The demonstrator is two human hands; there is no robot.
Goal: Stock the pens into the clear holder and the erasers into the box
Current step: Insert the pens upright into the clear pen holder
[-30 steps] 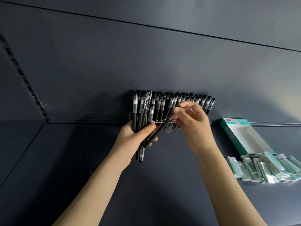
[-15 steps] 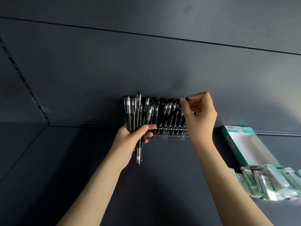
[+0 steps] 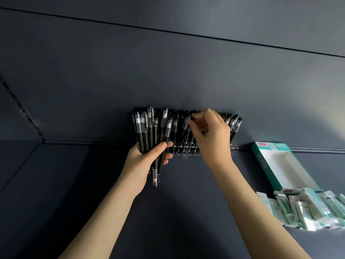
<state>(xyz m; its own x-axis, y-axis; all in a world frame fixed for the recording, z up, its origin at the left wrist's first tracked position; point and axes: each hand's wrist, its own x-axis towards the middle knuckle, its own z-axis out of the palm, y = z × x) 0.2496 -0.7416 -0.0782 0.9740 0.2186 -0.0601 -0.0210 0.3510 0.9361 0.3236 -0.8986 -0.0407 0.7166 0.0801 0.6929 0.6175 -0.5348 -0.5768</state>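
Hands: two.
- Left hand (image 3: 145,161): fingers and thumb are curled round a bundle of black pens with clear caps (image 3: 149,133), held upright just left of the holder. At least seven pens, overlapping, so the exact count is unclear. One sits reversed, its cap below the palm.
- Right hand (image 3: 212,137): thumb and forefinger pinch the top of a single black pen (image 3: 184,126) over the holder's middle, the other fingers curled. Whether its tip sits in a hole is hidden.

Clear acrylic holder with rows of round holes (image 3: 186,150): one, against the back wall of the dark blue-grey shelf (image 3: 93,184), partly behind the right wrist.

Standing black pens in the holder (image 3: 235,124): four tops show right of the hand. The rest are blocked or lost against the dark.

Teal-and-white open cardboard box (image 3: 280,165): one, far right, well apart from the holder.

Wrapped teal-and-silver erasers (image 3: 308,210): a loose heap on the shelf in front of the box, more than ten. The frame edge cuts the heap off, so the count is uncertain.
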